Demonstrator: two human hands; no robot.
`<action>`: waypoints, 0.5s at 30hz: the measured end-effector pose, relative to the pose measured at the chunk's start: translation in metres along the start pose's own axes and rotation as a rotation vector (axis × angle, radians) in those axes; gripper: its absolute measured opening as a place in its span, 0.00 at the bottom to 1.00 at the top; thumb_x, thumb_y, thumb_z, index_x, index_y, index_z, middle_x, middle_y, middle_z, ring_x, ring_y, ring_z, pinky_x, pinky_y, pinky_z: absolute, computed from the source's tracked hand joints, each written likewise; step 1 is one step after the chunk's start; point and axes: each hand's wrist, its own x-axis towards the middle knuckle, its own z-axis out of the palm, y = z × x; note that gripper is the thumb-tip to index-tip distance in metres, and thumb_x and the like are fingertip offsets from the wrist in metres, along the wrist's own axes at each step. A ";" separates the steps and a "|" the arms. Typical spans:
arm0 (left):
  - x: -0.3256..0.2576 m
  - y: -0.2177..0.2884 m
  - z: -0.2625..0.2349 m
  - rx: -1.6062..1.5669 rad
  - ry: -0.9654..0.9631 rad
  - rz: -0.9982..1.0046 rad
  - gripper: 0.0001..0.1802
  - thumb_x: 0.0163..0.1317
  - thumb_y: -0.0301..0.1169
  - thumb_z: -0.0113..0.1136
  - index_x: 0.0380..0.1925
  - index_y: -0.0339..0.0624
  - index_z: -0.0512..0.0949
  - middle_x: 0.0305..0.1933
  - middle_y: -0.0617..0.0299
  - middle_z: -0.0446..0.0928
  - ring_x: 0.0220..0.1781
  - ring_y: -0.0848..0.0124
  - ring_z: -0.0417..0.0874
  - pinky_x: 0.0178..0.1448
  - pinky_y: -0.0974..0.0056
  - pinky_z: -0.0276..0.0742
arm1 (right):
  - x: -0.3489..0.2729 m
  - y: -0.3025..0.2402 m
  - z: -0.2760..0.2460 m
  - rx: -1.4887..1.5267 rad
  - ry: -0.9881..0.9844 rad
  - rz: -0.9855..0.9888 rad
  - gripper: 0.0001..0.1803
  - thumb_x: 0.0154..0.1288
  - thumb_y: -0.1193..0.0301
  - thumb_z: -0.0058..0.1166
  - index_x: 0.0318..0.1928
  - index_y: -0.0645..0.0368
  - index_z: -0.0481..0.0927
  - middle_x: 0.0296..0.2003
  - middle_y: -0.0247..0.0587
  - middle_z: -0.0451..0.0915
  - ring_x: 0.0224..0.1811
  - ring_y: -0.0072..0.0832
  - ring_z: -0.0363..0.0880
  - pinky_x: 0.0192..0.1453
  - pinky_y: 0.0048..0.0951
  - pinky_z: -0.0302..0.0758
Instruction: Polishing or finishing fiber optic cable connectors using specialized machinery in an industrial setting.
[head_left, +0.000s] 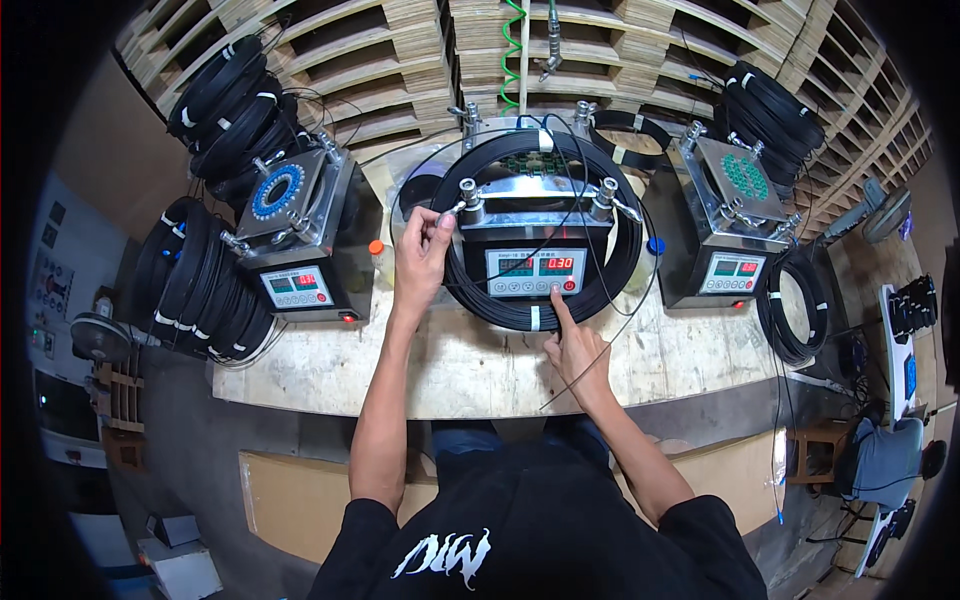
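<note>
At frame centre, the left hand (422,255) pinches a metal lever (458,208) while the nearer right hand (580,355), grasping nothing, points up-left at the horizontally elongated control panel (537,272).

Three machines (535,218), two hands (425,250), two caps (376,247), one green hose (512,50).
One black coil (625,250) rings the middle machine; from there, one left machine (305,245) at nine o'clock, one right machine (712,238) at three, left hand at nine, right hand (580,355) at five, orange cap at nine, blue cap (656,245) at three, hose at twelve.
</note>
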 end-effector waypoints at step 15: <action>0.001 -0.002 -0.004 -0.008 -0.005 -0.005 0.18 0.72 0.43 0.60 0.33 0.39 0.72 0.25 0.73 0.63 0.29 0.82 0.60 0.31 0.72 0.58 | -0.011 0.054 -0.025 0.709 -0.288 -0.022 0.38 0.64 0.82 0.50 0.74 0.44 0.64 0.40 0.48 0.84 0.34 0.30 0.83 0.42 0.33 0.80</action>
